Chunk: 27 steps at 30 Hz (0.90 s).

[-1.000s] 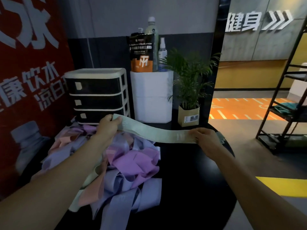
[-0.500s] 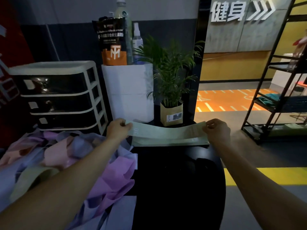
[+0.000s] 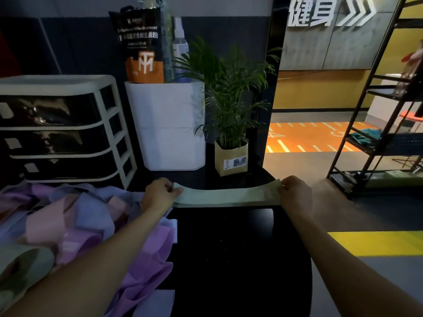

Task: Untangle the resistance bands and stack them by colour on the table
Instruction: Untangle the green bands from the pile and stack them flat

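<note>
Bare glossy black table (image 3: 229, 259) lies open centre and right. A tangled pile of purple, pink and lavender bands (image 3: 87, 225) crowds its left; a white-framed drawer unit (image 3: 68, 131), white bin (image 3: 169, 126) and potted palm (image 3: 231, 156) block the back.

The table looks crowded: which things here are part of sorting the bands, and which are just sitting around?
Part of the job:
green band, held by the left hand and right hand
tangled pile of bands
black table

Just sitting there:
drawer unit
white bin
potted plant
spray bottle
powder bag

Left hand (image 3: 158, 195) and right hand (image 3: 295, 193) pinch green band (image 3: 226, 197) ends over black table (image 3: 229, 248).
</note>
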{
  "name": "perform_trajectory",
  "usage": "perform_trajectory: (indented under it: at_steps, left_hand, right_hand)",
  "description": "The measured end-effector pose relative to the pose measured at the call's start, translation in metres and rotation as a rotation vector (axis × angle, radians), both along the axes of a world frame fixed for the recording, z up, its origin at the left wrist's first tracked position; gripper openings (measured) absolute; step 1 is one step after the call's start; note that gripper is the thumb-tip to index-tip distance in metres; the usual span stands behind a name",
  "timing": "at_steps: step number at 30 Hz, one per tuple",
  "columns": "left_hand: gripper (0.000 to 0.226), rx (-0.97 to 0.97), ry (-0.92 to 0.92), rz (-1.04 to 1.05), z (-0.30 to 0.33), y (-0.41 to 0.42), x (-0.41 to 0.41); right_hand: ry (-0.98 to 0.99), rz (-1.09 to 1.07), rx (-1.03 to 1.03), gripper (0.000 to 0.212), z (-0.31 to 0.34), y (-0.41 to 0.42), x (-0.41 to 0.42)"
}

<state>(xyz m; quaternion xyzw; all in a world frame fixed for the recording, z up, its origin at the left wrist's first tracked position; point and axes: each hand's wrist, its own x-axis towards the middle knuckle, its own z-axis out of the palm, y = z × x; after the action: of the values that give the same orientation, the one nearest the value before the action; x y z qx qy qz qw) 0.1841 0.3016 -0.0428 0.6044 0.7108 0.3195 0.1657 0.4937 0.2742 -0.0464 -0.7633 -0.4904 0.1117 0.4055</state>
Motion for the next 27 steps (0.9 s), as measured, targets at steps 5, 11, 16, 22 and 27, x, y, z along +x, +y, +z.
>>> perform_trajectory:
  at_steps: [5,11,16,22,27]
  left_hand:
    - [0.024,0.056,-0.066,-0.032,-0.004,-0.005,0.0]
    - [0.028,0.077,-0.242,-0.15,-0.014,-0.007,-0.013]
    - [0.067,-0.044,-0.348,-0.294,-0.019,-0.01,-0.022]
    - [0.075,-0.06,-0.227,-0.353,-0.027,-0.013,-0.023]
    - [0.065,-0.008,-0.208,-0.307,-0.03,-0.016,-0.021]
  right_hand:
    - [-0.08,-0.027,-0.009,0.027,-0.001,-0.003,-0.006]
    - [-0.155,0.359,0.043,0.029,-0.003,-0.017,-0.074]
    - [-0.224,0.533,0.047,0.031,-0.02,-0.023,-0.111]
    - [-0.404,0.592,0.001,0.037,-0.024,-0.024,-0.111]
    - [-0.44,0.58,0.0,0.033,-0.028,-0.023,-0.112]
